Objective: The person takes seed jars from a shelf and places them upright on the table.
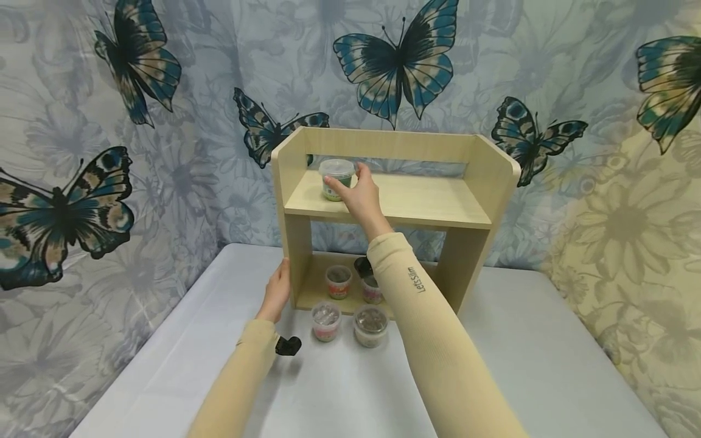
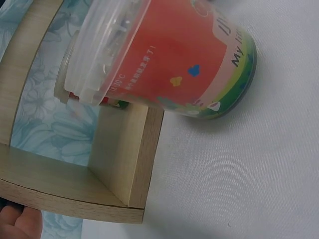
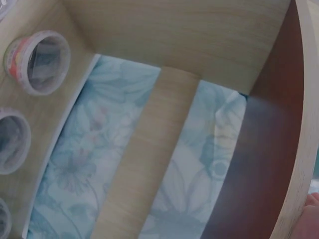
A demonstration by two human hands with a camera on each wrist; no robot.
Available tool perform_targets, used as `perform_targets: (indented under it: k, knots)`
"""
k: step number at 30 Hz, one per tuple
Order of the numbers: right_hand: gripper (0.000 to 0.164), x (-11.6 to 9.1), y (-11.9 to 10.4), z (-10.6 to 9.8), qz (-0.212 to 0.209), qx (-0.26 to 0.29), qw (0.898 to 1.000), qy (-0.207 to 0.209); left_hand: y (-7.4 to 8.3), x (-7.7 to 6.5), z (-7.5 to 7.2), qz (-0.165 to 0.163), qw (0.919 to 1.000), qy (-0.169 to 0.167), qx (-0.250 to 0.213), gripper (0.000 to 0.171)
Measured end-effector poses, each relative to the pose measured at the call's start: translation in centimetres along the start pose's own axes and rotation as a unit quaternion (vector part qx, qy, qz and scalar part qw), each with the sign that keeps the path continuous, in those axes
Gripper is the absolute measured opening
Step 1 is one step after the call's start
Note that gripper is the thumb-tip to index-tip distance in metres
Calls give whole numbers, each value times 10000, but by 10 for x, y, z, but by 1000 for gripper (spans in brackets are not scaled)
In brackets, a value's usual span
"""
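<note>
On the upper board of a wooden two-tier shelf, my right hand pinches a clear-lidded plastic cup with a green label between thumb and fingers, near the left end. Part of that hand shows at the lower right of the right wrist view, past the board's edge. My left hand rests against the outside of the shelf's left side panel, low down. Its fingers appear beside the panel in the left wrist view. A red-labelled cup looms large there.
On the lower board stand a cup with an orange-red label and a pinkish cup, partly covered by the right wrist camera. In front, on the white table, stand a pink-labelled cup and a pale cup. Butterfly-print cloth surrounds the table.
</note>
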State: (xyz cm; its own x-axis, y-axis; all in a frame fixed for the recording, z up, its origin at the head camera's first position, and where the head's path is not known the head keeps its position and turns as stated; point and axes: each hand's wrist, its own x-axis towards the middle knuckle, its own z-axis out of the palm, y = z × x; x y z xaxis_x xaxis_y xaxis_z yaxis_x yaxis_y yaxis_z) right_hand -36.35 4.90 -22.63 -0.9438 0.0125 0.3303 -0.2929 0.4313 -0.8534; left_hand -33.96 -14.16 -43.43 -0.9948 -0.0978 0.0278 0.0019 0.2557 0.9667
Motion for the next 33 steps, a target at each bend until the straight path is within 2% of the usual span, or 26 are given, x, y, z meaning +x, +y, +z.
perform_targets:
  k: [7,12,21,24,33]
  knots:
    - [85,3,0,1,24,-281,9995,-154,-1,-3,4,-76,10000,-2,-38,87]
    - [80,3,1,3,-37,-295,9995,-139,-1,-4,4,-55,10000,16,-38,87]
    - [78,0,4,6,-211,38,9998,7,-2,-5,1,26,10000,36,58,84]
    - [77,-1,5,6,-389,249,9989,117,-1,-4,-1,63,9999,62,77,85]
    - [73,-5,8,1,-927,1041,9892,457,0,1,-1,59,10000,18,71,87]
